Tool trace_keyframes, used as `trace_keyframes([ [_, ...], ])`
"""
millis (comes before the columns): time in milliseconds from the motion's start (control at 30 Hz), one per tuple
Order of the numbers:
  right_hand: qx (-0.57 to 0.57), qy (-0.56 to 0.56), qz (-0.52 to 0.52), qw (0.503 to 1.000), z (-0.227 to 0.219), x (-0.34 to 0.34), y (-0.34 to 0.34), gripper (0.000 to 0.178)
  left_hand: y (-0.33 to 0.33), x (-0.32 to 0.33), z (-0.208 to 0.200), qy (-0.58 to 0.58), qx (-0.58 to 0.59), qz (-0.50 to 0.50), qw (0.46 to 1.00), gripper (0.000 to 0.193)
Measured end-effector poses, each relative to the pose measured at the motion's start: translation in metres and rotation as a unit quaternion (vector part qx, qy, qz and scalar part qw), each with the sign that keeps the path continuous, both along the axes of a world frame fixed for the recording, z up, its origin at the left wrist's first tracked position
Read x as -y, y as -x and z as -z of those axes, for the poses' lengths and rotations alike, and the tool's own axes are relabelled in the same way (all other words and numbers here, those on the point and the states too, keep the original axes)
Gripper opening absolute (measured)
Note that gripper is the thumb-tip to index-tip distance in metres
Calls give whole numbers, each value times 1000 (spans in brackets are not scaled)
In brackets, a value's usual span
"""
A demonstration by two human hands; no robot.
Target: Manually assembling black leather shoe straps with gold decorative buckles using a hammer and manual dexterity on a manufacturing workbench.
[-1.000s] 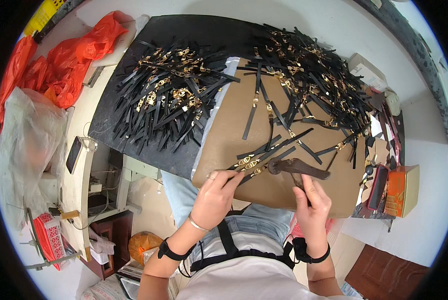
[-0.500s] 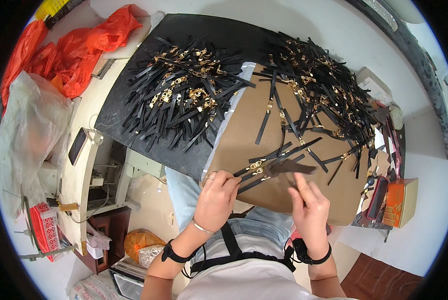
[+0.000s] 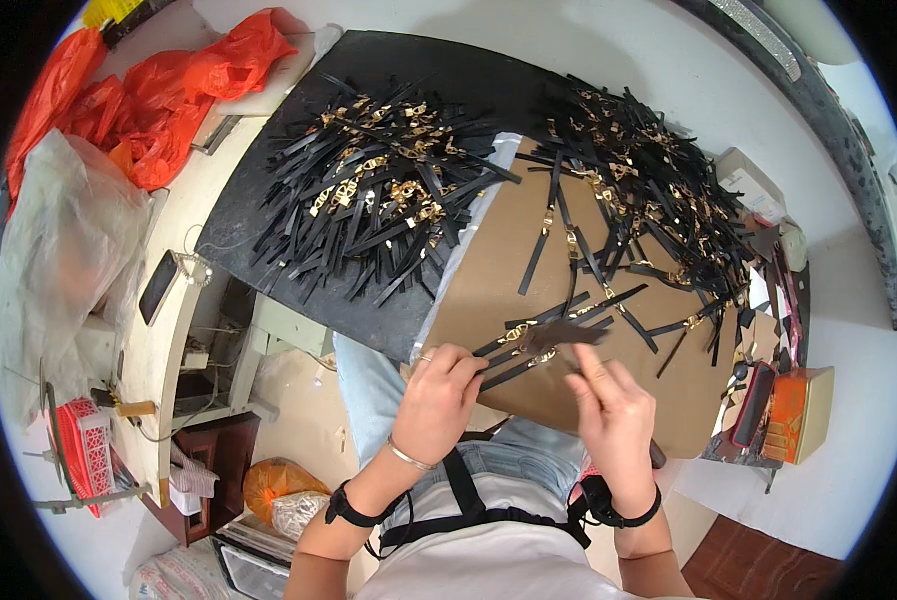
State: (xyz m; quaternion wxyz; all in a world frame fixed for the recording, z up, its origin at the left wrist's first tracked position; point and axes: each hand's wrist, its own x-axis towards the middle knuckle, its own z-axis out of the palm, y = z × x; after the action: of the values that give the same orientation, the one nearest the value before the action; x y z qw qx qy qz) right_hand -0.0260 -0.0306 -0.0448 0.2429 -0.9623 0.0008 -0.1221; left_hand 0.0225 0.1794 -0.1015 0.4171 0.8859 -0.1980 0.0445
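Now, from the head camera, we bend both forearms up from the near edge toward the near rim of the brown cardboard sheet (image 3: pixel 658 400). Our left hand (image 3: pixel 438 398) is curled, wrist cocked slightly left, its fingers pinched shut on the near ends of a small bunch of black straps with gold buckles (image 3: pixel 533 340). That bunch fans out to the right and far over the cardboard, between our two hands. Our right hand (image 3: pixel 613 410) stands just right of it, palm turned inward, fingers loosely bent and reaching up to the bunch's right end; whether they grip it or only touch it, we cannot tell.

Farther out lie two heaps of the same straps: a left pile (image 3: pixel 383 195) on a black mat (image 3: pixel 268 190), and a right pile (image 3: pixel 648 190) spilling onto the cardboard's far part. At the far left sit red plastic bags (image 3: pixel 168 95).
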Motion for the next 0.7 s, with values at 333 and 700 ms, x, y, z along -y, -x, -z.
trace_keyframes([
  [333, 31, -32, -18, 999, 17, -9, -7, 42, 0, -3, -1, 13, 6, 16, 1000, 17],
  [700, 79, -157, 144, 974, 27, 67, 41, 41, -2, 4, -2, -134, -33, 67, 988, 35],
])
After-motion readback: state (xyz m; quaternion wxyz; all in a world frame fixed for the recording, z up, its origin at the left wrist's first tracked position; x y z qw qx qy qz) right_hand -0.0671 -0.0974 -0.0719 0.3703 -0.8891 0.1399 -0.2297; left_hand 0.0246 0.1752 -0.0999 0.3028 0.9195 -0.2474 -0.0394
